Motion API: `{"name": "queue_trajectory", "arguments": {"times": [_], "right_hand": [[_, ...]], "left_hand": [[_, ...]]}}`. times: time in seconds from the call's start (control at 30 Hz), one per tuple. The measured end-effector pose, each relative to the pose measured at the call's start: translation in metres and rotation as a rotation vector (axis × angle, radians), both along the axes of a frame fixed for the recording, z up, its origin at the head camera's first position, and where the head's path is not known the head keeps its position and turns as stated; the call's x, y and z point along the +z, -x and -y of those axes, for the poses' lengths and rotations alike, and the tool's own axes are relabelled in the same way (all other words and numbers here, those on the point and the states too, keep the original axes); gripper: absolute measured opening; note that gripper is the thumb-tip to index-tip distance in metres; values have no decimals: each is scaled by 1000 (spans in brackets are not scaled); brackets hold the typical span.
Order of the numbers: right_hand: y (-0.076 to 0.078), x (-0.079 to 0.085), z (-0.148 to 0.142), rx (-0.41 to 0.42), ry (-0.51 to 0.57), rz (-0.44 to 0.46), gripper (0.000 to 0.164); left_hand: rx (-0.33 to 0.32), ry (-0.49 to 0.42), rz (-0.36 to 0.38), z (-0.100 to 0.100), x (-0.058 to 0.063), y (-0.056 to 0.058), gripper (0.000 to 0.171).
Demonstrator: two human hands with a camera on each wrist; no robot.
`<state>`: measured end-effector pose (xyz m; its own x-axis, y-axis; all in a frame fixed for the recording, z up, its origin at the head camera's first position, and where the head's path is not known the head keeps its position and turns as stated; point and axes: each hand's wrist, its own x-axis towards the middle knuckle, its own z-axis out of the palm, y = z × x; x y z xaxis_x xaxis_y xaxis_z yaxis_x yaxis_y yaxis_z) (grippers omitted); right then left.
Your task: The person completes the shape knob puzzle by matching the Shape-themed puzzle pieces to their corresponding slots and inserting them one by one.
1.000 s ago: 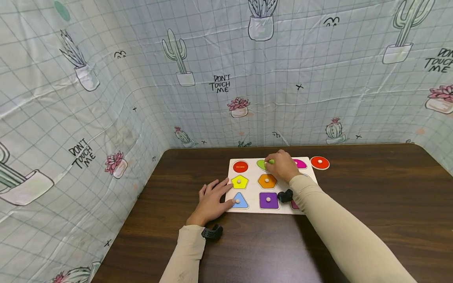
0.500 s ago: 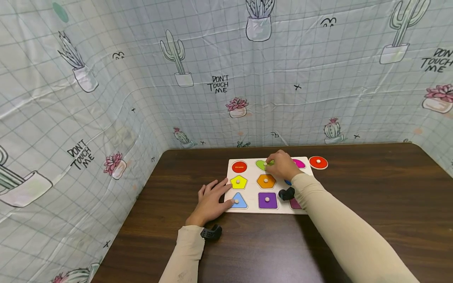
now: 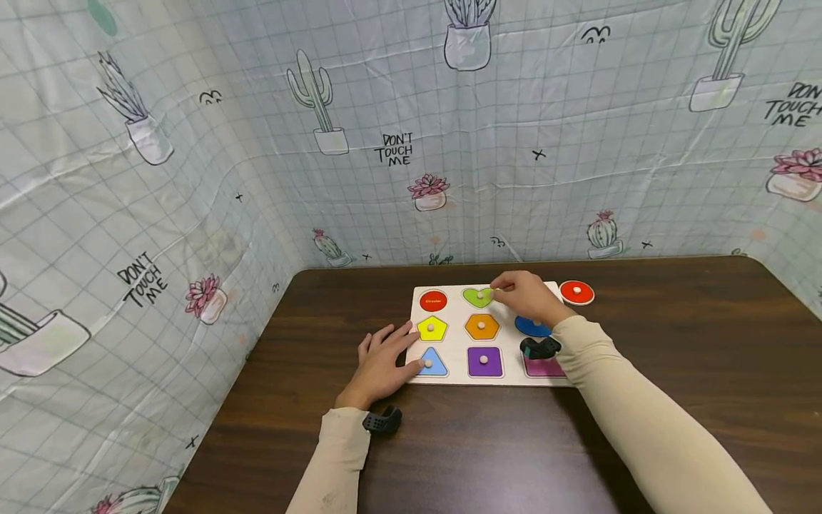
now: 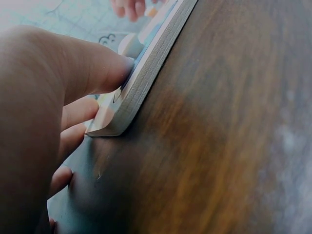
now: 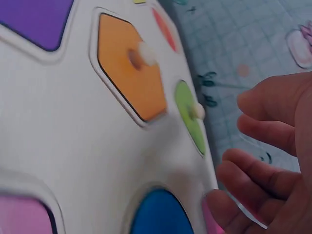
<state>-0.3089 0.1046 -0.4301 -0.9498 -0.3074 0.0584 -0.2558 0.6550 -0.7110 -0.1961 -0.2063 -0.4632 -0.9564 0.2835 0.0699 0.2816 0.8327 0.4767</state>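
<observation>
A white peg puzzle board [image 3: 449, 343] lies on the table. My left hand [image 3: 379, 368] rests at its left edge with fingers spread, the thumb at the light blue triangle [image 3: 434, 364]. My right hand [image 3: 529, 296] hovers over the top right part of the board and holds nothing. Its loosely bent fingers are apart from the knob of the green heart [image 5: 186, 117], which sits in its slot. Off the board's top right corner lies a red circle piece [image 3: 576, 292] with a knob. A red printed round slot [image 3: 433, 301] shows at the board's top left.
Other knobbed pieces sit in the board: a yellow pentagon [image 3: 432, 328], an orange hexagon [image 3: 481, 326], a purple square [image 3: 484, 361] and a blue oval [image 3: 532, 326]. The right wrist partly covers a pink shape [image 3: 544, 368]. Cactus-printed cloth [image 3: 359, 200] stands behind the brown table [image 3: 449, 450].
My right hand has let go of the green heart's knob and moved right, uncovering the heart and more of the blue oval. My left hand has stayed in place.
</observation>
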Motion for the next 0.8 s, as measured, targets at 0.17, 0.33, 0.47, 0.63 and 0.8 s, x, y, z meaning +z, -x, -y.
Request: {"name": "queue_trajectory", "arguments": {"times": [0.17, 0.33, 0.47, 0.63, 0.8], "right_hand": [[-8, 2, -17, -21, 20, -31, 31], [-20, 2, -32, -59, 91, -58, 32], [-29, 2, -42, -90, 154, -113, 31], [-37, 2, -51, -136, 189, -176, 31], [-40, 5, -59, -181, 231, -233, 29]], "left_hand": [[-3, 13, 7, 1, 0, 0, 60], [-7, 17, 7, 1, 1, 1, 60], [-9, 25, 9, 0, 2, 1, 60], [0, 28, 9, -1, 3, -1, 60], [6, 11, 18, -3, 4, -4, 61]]}}
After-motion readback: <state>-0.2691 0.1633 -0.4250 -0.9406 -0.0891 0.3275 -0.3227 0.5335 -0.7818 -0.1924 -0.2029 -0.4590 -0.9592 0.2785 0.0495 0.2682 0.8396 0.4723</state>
